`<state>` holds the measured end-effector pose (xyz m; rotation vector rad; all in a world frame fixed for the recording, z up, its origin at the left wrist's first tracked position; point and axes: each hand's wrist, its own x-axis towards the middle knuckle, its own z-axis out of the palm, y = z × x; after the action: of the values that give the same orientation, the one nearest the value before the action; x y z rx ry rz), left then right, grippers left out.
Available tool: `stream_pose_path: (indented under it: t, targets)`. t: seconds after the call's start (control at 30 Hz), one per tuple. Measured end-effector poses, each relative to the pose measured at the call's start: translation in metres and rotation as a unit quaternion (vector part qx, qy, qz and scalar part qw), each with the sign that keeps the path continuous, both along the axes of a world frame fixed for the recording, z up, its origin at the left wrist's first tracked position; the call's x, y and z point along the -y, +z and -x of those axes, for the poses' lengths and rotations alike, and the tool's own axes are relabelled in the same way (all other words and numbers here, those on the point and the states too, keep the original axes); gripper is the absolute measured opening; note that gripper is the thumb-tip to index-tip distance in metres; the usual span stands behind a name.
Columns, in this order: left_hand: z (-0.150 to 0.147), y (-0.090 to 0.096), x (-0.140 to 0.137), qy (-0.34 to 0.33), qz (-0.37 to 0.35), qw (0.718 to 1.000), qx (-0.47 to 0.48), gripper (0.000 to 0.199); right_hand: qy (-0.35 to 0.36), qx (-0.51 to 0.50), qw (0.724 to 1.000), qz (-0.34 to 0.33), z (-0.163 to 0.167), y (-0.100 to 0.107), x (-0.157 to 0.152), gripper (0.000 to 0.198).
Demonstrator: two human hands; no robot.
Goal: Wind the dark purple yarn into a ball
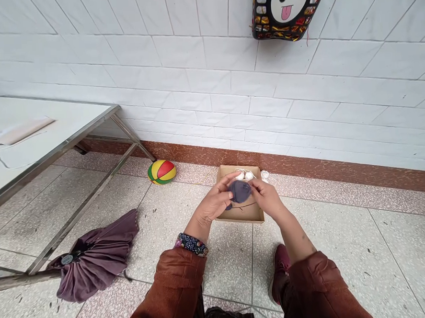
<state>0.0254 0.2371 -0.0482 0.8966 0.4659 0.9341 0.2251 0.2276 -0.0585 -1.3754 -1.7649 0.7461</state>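
Note:
Between my hands, above a shallow cardboard box (239,219), is a round dark grey ball of yarn (241,191). My left hand (215,199) cups it from the left, thumb against its near side and fingers reaching over the top. The fingers of my right hand (265,197) pinch at its right edge. A second small dark patch shows below my left thumb; I cannot tell whether it is part of the same ball. Within the box lie white balls of yarn (249,175) and a thin dark strand. Another white ball (265,174) rests outside the box's right side.
A colourful ball (162,172) sits by the wall, near a metal-framed table (48,126) on the left. A folded purple umbrella (99,262) lies on the floor. A black basket (290,10) hangs on the tiled wall. My right shoe (281,265) stands near the box.

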Motion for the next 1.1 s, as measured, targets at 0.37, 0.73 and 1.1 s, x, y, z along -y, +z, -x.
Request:
stream_pose_path:
  t: [0.37, 0.73, 1.1]
  targets:
    - [0.001, -0.012, -0.015, 0.229, 0.024, 0.960, -0.157, 0.043, 0.223, -0.008, 0.975, -0.004, 0.018, 0.039, 0.025, 0.023]
    - [0.004, -0.008, -0.002, -0.064, -0.094, 0.978, -0.173, 0.081, -0.002, -0.087, 0.994, -0.061, -0.002, 0.028, 0.011, 0.022]
    - [0.002, -0.006, -0.007, 0.096, 0.066, 0.991, 0.072, 0.045, 0.014, 0.024, 0.999, 0.020, 0.003, -0.007, 0.001, 0.022]
